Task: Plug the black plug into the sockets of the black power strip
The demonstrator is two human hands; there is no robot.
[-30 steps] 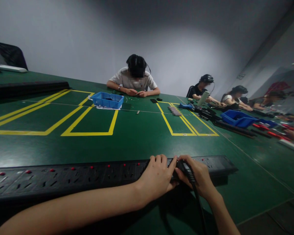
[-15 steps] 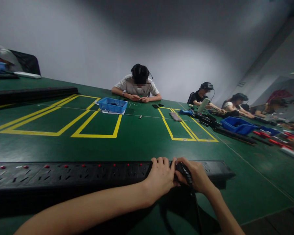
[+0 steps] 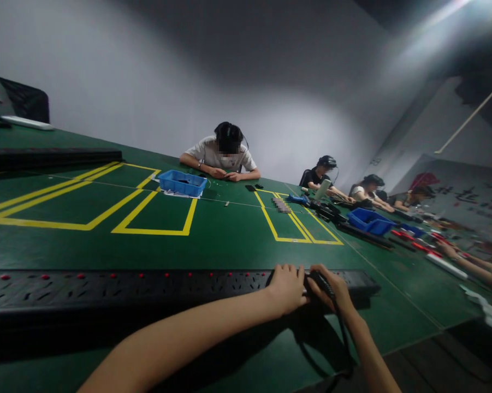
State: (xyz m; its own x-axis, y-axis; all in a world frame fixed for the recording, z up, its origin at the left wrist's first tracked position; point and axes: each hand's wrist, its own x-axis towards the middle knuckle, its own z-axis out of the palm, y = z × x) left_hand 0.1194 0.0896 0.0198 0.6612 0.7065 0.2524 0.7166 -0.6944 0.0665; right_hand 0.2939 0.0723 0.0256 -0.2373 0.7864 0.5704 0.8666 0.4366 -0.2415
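Observation:
A long black power strip [image 3: 155,288], with rows of sockets and red buttons or lights, lies across the near side of the green table. My left hand [image 3: 285,288] is closed over the strip near its right end, fingers draped across the top and far edge. Right beside it, my right hand [image 3: 335,290] grips a black plug [image 3: 320,281] at the strip's upper face. The plug's black cord [image 3: 343,333] hangs down past my right wrist. My fingers hide the plug's prongs, so I cannot tell whether it sits in a socket.
A blue bin [image 3: 182,183] stands beyond the yellow tape outlines [image 3: 151,233]. Another black strip [image 3: 53,157] lies at the far left. A person [image 3: 225,153] sits opposite. More people work at the right, around a deep blue bin [image 3: 371,221] and red-handled tools [image 3: 418,243].
Both hands have shifted right along the power strip, toward its end, with the plug still in my right hand. The camera view has turned a little to the right.

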